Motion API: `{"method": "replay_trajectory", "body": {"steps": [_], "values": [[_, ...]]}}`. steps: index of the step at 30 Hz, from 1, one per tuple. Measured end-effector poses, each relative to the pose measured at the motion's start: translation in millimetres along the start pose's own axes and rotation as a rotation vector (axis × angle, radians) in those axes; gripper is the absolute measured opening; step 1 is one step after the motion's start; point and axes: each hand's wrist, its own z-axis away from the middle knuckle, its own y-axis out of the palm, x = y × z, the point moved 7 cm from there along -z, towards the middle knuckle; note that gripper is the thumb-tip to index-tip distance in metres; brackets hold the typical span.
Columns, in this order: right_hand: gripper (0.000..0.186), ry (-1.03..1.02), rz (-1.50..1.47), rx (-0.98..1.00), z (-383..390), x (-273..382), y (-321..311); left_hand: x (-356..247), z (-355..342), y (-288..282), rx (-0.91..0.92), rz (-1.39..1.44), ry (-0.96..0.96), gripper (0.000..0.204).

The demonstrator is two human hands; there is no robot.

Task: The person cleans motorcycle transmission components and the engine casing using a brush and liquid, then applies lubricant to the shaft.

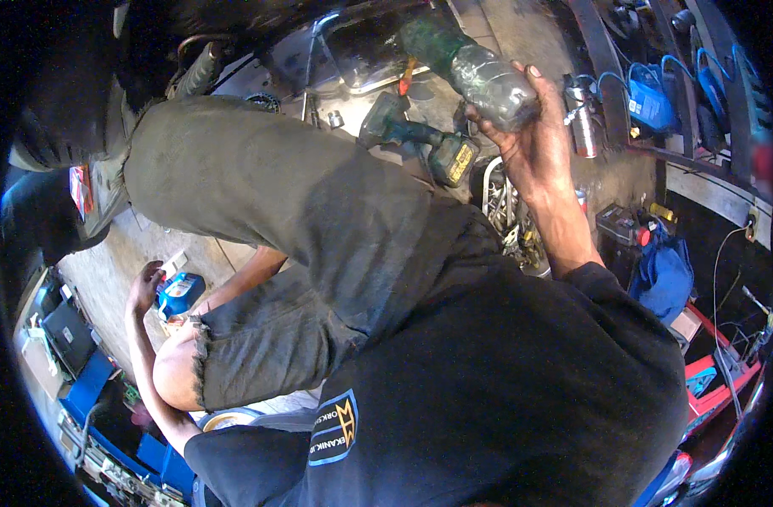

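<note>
My right hand (pixel 534 148) is raised at the upper right, its fingers and thumb wrapped around the base of a clear plastic bottle (pixel 492 84). The bottle tilts, its far part dark green. At the left, my left hand (pixel 144 289) has its fingers bent against a small white object (pixel 175 264), whose kind I cannot make out. A blue plastic bottle (pixel 180 293) stands just beside that hand. Below the clear bottle, a cordless impact wrench (pixel 416 135) with a yellow-marked battery lies on the floor.
A tray of metal tools (pixel 506 203) sits right of my bent leg (pixel 268 169). Beyond are a spray can (pixel 582 122), a blue jug (pixel 651 100) and a coiled blue hose (pixel 678 63). A socket (pixel 335 119) lies near the impact wrench. A red frame (pixel 724 393) stands at the right.
</note>
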Motion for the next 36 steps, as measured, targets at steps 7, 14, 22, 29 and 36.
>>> {"method": "replay_trajectory", "body": {"steps": [7,14,22,29,36], "values": [[0.045,0.05,0.067,0.092,-4.4,-13.7,27.2,-12.3,3.9,4.6,0.041,-0.096,-0.089,0.039],[0.048,0.107,0.114,0.214,-6.5,-29.7,69.4,-1.6,14.9,5.9,0.032,-0.002,-0.125,0.039],[0.05,0.116,0.304,0.339,-17.7,-38.1,101.1,-4.6,9.2,10.5,0.027,0.003,-0.131,0.039],[0.044,0.109,0.286,0.392,-12.4,-36.0,121.7,23.3,11.9,3.2,0.014,0.033,-0.115,0.039],[0.045,-0.03,0.176,0.369,-8.7,-33.4,118.0,-5.3,3.8,4.3,0.03,-0.038,-0.123,0.043]]}}
